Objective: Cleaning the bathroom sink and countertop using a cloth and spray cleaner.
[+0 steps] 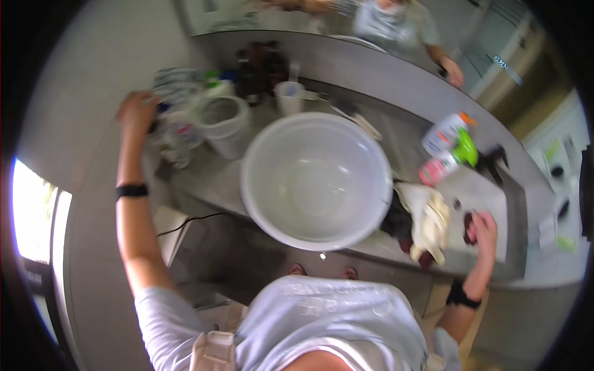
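Observation:
My left hand reaches to the far left end of the counter, beside a folded checked cloth and clear plastic bottles. Blur hides whether its fingers grip anything. Over the white sink, my right hand pinches a small dark reddish-brown object that I cannot identify. Cream-coloured gloves or cloth lie left of that hand, on top of dark fabric along the counter's front. Between my arms a large round white plastic basin rests on the counter, overhanging its front edge.
A white pitcher-like container, a cup and dark bottles stand behind the basin's left. Two pump or spray bottles, one orange-topped and one green-topped, stand near the black faucet. A mirror lines the back.

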Demonstrator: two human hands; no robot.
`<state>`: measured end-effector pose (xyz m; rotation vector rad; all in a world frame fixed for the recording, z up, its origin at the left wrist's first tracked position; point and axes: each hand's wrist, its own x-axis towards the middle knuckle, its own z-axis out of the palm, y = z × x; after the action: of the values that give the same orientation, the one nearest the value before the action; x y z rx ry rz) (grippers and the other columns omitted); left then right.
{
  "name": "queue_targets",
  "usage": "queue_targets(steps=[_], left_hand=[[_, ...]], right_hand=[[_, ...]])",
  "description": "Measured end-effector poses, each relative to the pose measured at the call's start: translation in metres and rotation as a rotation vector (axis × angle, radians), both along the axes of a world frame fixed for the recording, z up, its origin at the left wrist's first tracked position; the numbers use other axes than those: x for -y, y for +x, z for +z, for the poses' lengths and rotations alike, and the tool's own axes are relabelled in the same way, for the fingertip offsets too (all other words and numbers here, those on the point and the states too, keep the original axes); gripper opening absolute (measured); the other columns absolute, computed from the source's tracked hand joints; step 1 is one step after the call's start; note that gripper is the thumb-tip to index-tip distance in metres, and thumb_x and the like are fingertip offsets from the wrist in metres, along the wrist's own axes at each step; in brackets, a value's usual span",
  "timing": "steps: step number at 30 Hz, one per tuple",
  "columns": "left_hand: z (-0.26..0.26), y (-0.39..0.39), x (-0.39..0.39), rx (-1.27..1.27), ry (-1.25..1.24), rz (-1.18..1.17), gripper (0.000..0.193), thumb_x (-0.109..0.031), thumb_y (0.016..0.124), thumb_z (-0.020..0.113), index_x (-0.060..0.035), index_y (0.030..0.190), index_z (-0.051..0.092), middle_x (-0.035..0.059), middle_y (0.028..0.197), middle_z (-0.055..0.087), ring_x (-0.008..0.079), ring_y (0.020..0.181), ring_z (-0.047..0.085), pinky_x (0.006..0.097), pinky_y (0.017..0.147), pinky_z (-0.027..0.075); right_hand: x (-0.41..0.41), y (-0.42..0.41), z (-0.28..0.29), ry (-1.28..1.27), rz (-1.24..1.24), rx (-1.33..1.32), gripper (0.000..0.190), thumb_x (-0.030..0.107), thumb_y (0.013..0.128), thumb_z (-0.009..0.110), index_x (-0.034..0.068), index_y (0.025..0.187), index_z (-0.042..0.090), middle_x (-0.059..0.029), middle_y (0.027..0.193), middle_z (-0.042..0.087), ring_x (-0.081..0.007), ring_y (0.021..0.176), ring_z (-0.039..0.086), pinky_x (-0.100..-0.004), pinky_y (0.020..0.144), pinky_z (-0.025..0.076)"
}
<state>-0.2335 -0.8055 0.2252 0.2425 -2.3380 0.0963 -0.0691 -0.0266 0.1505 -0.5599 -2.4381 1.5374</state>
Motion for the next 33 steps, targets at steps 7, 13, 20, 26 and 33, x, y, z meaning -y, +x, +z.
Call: queue_targets(steps=[7,13,20,26,33], left_hand=[[0.006,0.087,-0.112,0.131,0.228,-0.082,0.030,-0.033,0.079,0.062,-0.0102,0.098,0.064,0.0117,0.124,0.050,0.0294,0.116,0.045,0.0386,0.094,0.037],[-0.022,0.173,-0.217,-0.011,0.188,0.076,0.023,-0.025,0.079,0.064,-0.0104,0.097,0.065,0.0100,0.122,0.052,0.0267,0.114,0.047,0.0403,0.094,0.037],[-0.051,0.212,-0.408,-0.080,0.583,-0.196,0.018,-0.010,0.076,0.065,-0.0062,0.094,0.064,0.0110,0.119,0.054,0.0255,0.111,0.050,0.0374,0.093,0.038],[-0.083,0.220,-0.504,0.191,0.628,-0.343,0.020,-0.011,0.074,0.067,-0.0062,0.093,0.064,0.0108,0.121,0.053,0.0267,0.113,0.049,0.0381,0.093,0.038],[-0.082,0.228,-0.516,0.362,0.641,-0.352,0.025,-0.013,0.074,0.067,-0.0076,0.098,0.063,0.0118,0.124,0.050,0.0299,0.115,0.047,0.0394,0.094,0.037]], right_hand=[[-0.035,-0.037,-0.009,0.270,0.133,0.066,0.019,0.018,0.081,0.060,0.001,0.088,0.057,-0.0072,0.070,0.058,-0.0162,0.063,0.055,-0.0261,0.058,0.043],[-0.014,-0.032,-0.059,0.689,0.589,0.014,0.051,0.021,0.077,0.061,0.003,0.122,0.044,-0.0191,0.122,0.046,-0.0349,0.113,0.044,-0.0388,0.096,0.036],[-0.007,-0.031,-0.093,0.545,0.809,-0.127,0.039,0.009,0.074,0.055,0.002,0.113,0.050,-0.0160,0.112,0.052,-0.0338,0.103,0.049,-0.0392,0.090,0.040],[-0.016,-0.025,-0.081,0.376,0.782,-0.392,0.037,0.008,0.073,0.056,0.000,0.109,0.051,-0.0175,0.109,0.053,-0.0329,0.100,0.050,-0.0405,0.087,0.041],[-0.114,0.007,-0.075,0.665,0.551,-0.091,0.047,0.018,0.075,0.062,0.001,0.116,0.048,-0.0178,0.121,0.048,-0.0337,0.113,0.044,-0.0379,0.095,0.037]])
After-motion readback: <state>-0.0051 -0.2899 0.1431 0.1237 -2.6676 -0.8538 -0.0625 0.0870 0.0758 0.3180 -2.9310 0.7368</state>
